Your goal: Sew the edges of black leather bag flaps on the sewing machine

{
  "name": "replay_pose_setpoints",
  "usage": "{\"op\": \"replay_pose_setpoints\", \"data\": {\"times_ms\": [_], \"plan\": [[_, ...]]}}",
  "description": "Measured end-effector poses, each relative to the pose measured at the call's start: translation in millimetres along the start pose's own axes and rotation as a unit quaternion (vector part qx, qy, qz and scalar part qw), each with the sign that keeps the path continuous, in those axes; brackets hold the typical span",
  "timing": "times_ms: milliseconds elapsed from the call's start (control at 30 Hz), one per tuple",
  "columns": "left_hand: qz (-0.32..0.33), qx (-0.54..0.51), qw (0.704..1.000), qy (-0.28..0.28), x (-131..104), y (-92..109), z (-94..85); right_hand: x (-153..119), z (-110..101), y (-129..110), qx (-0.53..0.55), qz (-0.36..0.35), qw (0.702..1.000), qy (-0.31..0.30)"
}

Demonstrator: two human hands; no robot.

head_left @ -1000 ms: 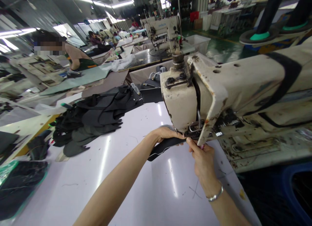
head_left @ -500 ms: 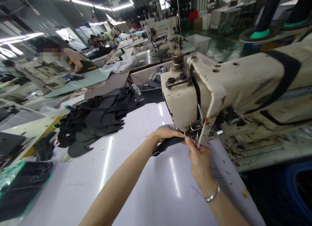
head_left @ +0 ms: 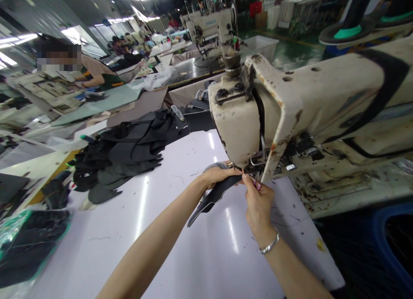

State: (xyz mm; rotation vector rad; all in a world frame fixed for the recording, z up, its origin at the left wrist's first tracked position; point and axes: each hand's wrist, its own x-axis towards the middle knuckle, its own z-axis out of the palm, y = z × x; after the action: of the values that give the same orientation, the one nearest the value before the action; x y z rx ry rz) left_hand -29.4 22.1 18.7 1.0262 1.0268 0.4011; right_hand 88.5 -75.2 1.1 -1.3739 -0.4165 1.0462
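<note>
A black fabric piece [head_left: 215,195] with a pale edge line slants down to the left from beneath the head of a cream sewing machine [head_left: 238,122]. My left hand [head_left: 221,175] grips its upper side close to the needle area, fingers partly hidden by the piece. My right hand [head_left: 258,200] is closed around a small pink-handled tool [head_left: 257,185], its thumb and finger touching the right end of the piece. The tool's tip is hard to make out against the machine parts. A silver bracelet [head_left: 270,242] is on my right wrist.
A heap of black cut pieces [head_left: 129,152] lies on the white tabletop [head_left: 180,256] at the left. Behind the machine are more black pieces [head_left: 197,118] with metal fittings. A plastic-wrapped bundle [head_left: 32,247] is at the lower left. Another person [head_left: 97,71] works at a machine beyond.
The black piece now shows more of its length, its free end reaching further down and left. My right hand has shifted slightly left and up. The camera view has tilted a little.
</note>
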Motion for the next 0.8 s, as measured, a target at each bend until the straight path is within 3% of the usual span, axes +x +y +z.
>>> {"op": "replay_pose_setpoints", "data": {"times_ms": [200, 600, 700, 800], "plan": [[-0.007, -0.044, 0.997, 0.066, -13.9, -13.3, 13.8, 1.9, -1.4, 2.8, -0.006, -0.025, 1.000, 0.000], [-0.069, -0.130, 0.967, 0.208, -35.3, -12.7, 54.7, 1.7, -5.4, -11.8, 0.029, 0.004, 0.999, -0.015], [-0.085, -0.166, 0.952, 0.243, -38.0, -21.5, 70.3, 5.1, -11.4, -12.4, 0.009, 0.011, 1.000, -0.013], [-0.052, -0.221, 0.931, 0.284, -38.5, -29.0, 93.6, 10.9, -20.3, -20.2, -0.026, 0.016, 0.999, -0.016]]}}
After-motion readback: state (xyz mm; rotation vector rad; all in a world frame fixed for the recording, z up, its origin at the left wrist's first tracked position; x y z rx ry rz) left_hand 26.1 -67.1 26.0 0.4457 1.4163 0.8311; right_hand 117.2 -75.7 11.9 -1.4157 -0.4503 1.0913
